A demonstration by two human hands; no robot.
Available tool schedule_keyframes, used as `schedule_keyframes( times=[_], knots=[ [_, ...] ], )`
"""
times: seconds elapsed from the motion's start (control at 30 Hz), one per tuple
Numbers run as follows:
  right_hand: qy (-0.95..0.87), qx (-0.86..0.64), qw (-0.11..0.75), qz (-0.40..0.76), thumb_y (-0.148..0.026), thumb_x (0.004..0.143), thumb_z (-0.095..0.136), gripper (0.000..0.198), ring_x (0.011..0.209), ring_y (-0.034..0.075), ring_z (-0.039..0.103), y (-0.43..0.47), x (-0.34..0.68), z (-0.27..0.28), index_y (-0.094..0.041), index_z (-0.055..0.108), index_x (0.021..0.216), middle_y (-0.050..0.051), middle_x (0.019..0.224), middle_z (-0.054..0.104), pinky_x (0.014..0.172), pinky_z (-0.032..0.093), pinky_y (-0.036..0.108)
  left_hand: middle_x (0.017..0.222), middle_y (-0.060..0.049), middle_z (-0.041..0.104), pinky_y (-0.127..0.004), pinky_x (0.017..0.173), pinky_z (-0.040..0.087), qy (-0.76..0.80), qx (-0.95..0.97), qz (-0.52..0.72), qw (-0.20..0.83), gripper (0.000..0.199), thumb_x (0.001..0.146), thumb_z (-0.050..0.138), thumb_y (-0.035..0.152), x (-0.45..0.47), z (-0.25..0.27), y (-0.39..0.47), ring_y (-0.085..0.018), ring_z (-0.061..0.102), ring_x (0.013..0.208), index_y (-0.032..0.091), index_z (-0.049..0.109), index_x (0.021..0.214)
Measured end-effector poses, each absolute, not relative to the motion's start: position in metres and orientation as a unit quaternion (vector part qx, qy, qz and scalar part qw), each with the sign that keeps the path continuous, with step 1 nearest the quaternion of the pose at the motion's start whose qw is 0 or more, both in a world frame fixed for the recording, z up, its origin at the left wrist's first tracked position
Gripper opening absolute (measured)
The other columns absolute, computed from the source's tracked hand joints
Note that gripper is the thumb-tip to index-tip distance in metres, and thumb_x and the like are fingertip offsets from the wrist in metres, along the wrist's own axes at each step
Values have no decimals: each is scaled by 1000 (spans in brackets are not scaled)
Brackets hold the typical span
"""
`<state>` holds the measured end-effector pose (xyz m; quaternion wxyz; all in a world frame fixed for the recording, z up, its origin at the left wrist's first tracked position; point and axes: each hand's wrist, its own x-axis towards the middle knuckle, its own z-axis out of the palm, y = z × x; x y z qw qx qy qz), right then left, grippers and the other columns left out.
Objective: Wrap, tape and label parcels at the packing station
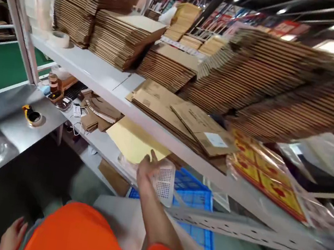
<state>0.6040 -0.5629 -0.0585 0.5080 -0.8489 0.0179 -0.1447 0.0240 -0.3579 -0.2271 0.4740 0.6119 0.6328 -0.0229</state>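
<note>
My right hand [148, 166] reaches under the shelf, fingers apart, at the near edge of a pale yellow sheet or envelope [134, 139]. Whether the fingertips touch it I cannot tell. Close beside the hand, on its right, is a white perforated plastic basket [165, 184]. My left hand [13, 236] hangs low at the bottom left, away from every surface, its fingers loosely bent and apart with nothing seen in them.
Flattened cardboard boxes [114, 38] stack along the white shelf [98, 76]. A tape dispenser [32, 116] lies on the metal table [5, 103] at left. Blue crates [193, 197] stand below the shelf. Red-and-yellow printed packs [269, 179] lie at right.
</note>
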Motion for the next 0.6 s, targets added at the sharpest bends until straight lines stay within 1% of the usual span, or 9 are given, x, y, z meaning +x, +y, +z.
schedule_keyframes(
  times=[0.07,0.1,0.17,0.23,0.33,0.4,0.47,0.53,0.6],
  knots=[
    [-11,-851,496,-173,-33,98,49,51,136,34,66,-562,587,-60,-9,77,133,24,136,74,122,49,55,113,-6,86,-52,118,55,605,607,46,513,54,62,66,68,62,-194,-333,-41,74,131,34,68,103],
    [-77,-851,490,-175,-29,99,49,47,137,32,67,-555,573,-63,-11,79,130,22,138,74,123,50,53,127,-12,83,-51,123,51,574,602,84,549,65,62,74,70,89,-173,-322,-40,69,138,30,69,114],
    [-284,-818,474,-158,-22,102,47,43,144,29,64,-536,540,-72,-18,81,126,16,147,71,123,52,49,150,-19,71,-53,128,45,496,560,129,651,83,69,82,72,154,-126,-306,-39,61,149,25,66,136],
    [-478,-739,456,-132,-17,105,45,42,153,26,57,-516,506,-82,-24,82,124,9,158,65,126,51,49,163,-18,60,-59,125,48,389,483,131,773,87,78,77,77,224,-86,-297,-37,58,152,27,60,148],
    [-592,-662,456,-56,-17,106,55,34,155,27,55,-503,465,-91,-28,83,120,4,158,65,128,50,50,148,-22,71,-61,111,58,352,403,83,841,85,77,78,79,310,-57,-291,-41,71,135,22,63,138],
    [-591,-652,474,42,-16,101,62,30,153,27,57,-513,446,-93,-32,86,112,1,153,68,129,48,50,128,-22,79,-55,105,62,380,420,58,822,71,73,87,61,344,-60,-292,-40,77,123,17,66,125],
    [-564,-644,492,160,-14,92,66,32,158,27,51,-533,434,-96,-36,87,101,-5,157,64,133,41,55,112,-20,82,-50,102,63,412,458,54,786,55,70,89,39,360,-74,-293,-38,80,114,15,67,115],
    [-477,-656,536,234,-16,83,68,29,161,28,47,-556,431,-105,-37,87,88,-9,158,62,135,34,59,104,-18,83,-47,99,63,440,487,54,752,45,71,86,26,365,-89,-296,-35,81,109,14,66,110],
    [-254,-686,640,234,-28,76,76,9,150,29,60,-576,445,-122,-34,83,77,-2,144,74,130,41,58,105,-16,83,-43,96,64,448,555,42,700,38,78,82,23,369,-101,-300,-32,81,106,15,68,113]
  ],
)
